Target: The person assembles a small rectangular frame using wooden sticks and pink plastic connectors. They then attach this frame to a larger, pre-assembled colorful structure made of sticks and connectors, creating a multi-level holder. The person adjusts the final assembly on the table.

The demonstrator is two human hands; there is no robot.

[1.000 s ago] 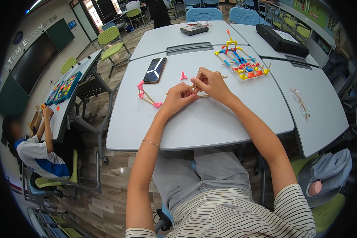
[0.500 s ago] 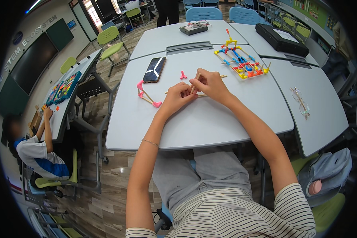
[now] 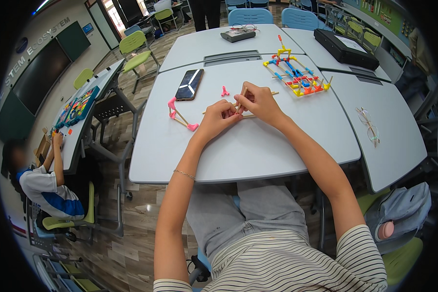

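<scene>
Head view of a person seated at a grey table [image 3: 258, 146], both forearms reaching over its near edge to meet near the middle of the top. The left hand [image 3: 219, 117] is curled, its fingertips pinched on thin wooden sticks [image 3: 246, 116] that lie low over the table. The right hand [image 3: 258, 100] is also closed, holding one stick [image 3: 242, 96] upright and slightly tilted between thumb and fingers; the two hands touch at the fingertips. Whether a small connector sits between the fingers cannot be told. Another stick tip [image 3: 274, 93] shows past the right hand toward the far edge.

Just beyond the hands a small pink connector [image 3: 224, 91] lies alone on the table. To the left of the left hand, toward the left edge, rests a stick frame with pink joints [image 3: 179, 114], apart from the hand. A dark phone [image 3: 190, 84] lies face up near the far left corner. Toward the far right corner stands a coloured model of sticks with red, blue and yellow joints [image 3: 297, 73], well apart from the hands.

On the neighbouring table to the right lie a pair of glasses [image 3: 369, 127] and, farther back, a black case [image 3: 345, 47]. At the left, another person [image 3: 44, 180] sits at a separate table.
</scene>
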